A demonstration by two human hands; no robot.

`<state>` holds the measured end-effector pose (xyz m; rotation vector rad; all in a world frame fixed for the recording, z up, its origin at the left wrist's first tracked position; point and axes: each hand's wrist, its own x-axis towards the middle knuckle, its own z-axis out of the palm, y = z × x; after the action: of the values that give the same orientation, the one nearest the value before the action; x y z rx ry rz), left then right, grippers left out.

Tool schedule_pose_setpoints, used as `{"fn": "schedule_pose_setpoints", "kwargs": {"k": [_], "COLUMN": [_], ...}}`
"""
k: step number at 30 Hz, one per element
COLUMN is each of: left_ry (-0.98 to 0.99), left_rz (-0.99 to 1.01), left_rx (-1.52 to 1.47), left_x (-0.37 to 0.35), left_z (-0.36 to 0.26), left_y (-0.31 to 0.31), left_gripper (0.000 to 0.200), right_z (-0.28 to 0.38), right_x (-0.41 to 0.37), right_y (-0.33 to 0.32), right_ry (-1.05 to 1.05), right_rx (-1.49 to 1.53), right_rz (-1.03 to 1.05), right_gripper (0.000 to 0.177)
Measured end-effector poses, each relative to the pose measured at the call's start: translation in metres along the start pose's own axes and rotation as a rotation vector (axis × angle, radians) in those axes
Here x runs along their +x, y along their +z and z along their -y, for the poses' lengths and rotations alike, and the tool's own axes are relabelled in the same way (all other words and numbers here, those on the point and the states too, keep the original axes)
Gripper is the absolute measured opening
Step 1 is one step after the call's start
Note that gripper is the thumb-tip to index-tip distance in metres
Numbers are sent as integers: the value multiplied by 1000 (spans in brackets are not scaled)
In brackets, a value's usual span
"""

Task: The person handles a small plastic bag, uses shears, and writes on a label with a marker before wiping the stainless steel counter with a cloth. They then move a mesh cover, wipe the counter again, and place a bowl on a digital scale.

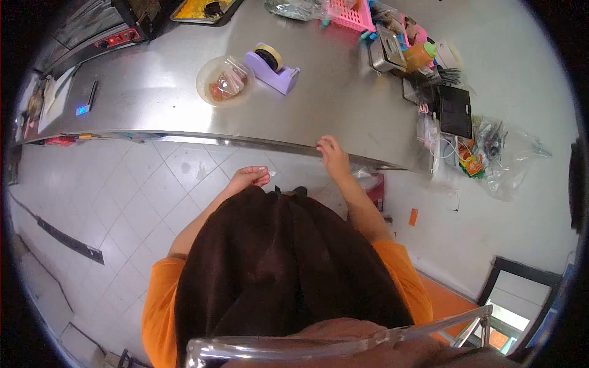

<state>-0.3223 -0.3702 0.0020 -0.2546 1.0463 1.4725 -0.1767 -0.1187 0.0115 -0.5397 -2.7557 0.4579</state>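
My left hand (pixel 250 176) hovers over the floor, just in front of the dark brown apron (pixel 288 264). Its fingers are curled together, and whether anything is inside them is hidden. My right hand (pixel 333 154) is at the front edge of the steel table (pixel 343 92), its fingers loosely bent and a little apart, with nothing visible in them. Farther back on the table stands a purple tape dispenser (pixel 273 72) with a roll of tape (pixel 270 55). Touching or close beside it is a round pale bowl (pixel 205 86) containing a clear plastic bag of reddish food (pixel 228 84).
A blue-lit device (pixel 86 101) lies at the left, near a heated cabinet (pixel 116 40). A tray of yellow food (pixel 205 9) is at the back. The right end holds a pink basket (pixel 353 15), a metal container (pixel 388 49), a sauce bottle (pixel 420 56) and a dark tablet (pixel 455 110).
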Motion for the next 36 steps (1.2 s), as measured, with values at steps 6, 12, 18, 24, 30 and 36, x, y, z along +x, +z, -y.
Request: {"fn": "schedule_pose_setpoints", "kwargs": {"k": [6, 12, 18, 24, 30, 36], "left_ry": [21, 14, 38, 39, 46, 57], "left_rz": [49, 42, 88, 74, 68, 40], "left_rx": [-33, -24, -5, -3, -15, -57], "left_x": [2, 3, 5, 3, 1, -3], "left_z": [-1, 1, 0, -1, -4, -6], "left_y": [-5, -6, -6, -8, -12, -16], "left_gripper": [20, 19, 18, 19, 21, 21], "right_z": [5, 19, 10, 11, 20, 9], "right_x": [2, 13, 23, 25, 27, 10], "right_y": [-4, -19, -19, -15, -20, -23], "right_ry": [32, 52, -72, -211, -224, -20], "right_rx": [130, 110, -22, -311, -339, -91], "right_rz": [-34, -14, 105, 252, 390, 238], "right_gripper": [14, 12, 7, 12, 11, 13]}}
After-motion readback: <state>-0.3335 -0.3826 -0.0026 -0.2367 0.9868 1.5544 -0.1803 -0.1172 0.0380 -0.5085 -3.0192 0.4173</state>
